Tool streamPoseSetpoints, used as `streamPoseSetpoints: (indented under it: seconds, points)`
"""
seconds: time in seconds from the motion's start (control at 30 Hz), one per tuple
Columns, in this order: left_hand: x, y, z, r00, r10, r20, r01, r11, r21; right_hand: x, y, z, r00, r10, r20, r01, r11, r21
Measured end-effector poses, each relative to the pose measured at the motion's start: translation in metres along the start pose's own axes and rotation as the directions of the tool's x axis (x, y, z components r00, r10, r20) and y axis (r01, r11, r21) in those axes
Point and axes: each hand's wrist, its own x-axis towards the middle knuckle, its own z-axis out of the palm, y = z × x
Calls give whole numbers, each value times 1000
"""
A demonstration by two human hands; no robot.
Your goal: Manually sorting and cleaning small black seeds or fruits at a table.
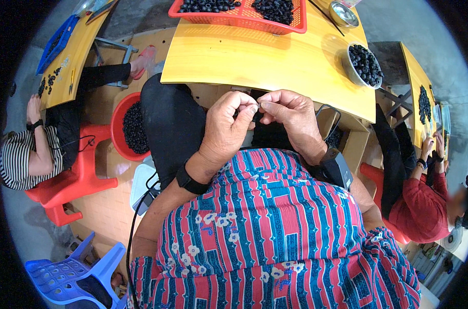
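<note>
Just past the near edge of the table, above my lap, my two hands meet with their fingertips almost touching. My left hand [228, 117] is closed in a pinch, thumb against forefinger. Opposite it, my right hand [293, 119] pinches in the same way. Something small and dark seems to be between the fingertips, but it is too small and covered to name. On the table [234, 59] lies a red plastic basket [234, 21] with small black round pieces in two heaps. A pale bowl [351, 72] of black ring-shaped pieces sits at the table's right edge.
A red tub [119, 119] of black pieces stands on the floor beside my left leg. Behind the bowl are a metal bowl [343, 14] and a thin dark stick [326, 16]. Two people work at side tables. A blue plastic stool [64, 280] is at lower left.
</note>
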Motion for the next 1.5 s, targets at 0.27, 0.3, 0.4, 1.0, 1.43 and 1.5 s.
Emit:
streamPoseSetpoints:
  seconds: [0.27,0.3,0.4,1.0,1.43,1.5]
  points:
    - [0,7,-1,999,40,-8,-39,998,50,-1,-5,0,995,89,44,-85,993,-78]
    - [0,7,-1,999,29,-15,-28,998,50,-1,-2,-2,993,89,78,-82,993,-88]
    - [0,7,0,999,49,-23,-47,996,71,-2,0,-4,987,91,135,-82,994,-75]
    - [0,7,0,992,115,-47,-106,981,160,-1,9,-9,882,186,433,-372,838,398]
    - [-1,10,1,995,93,-34,-88,990,114,2,22,-12,883,169,437,-377,810,450]
    - [-1,7,1,995,89,-35,-85,991,104,2,21,-13,882,170,439,-380,806,453]
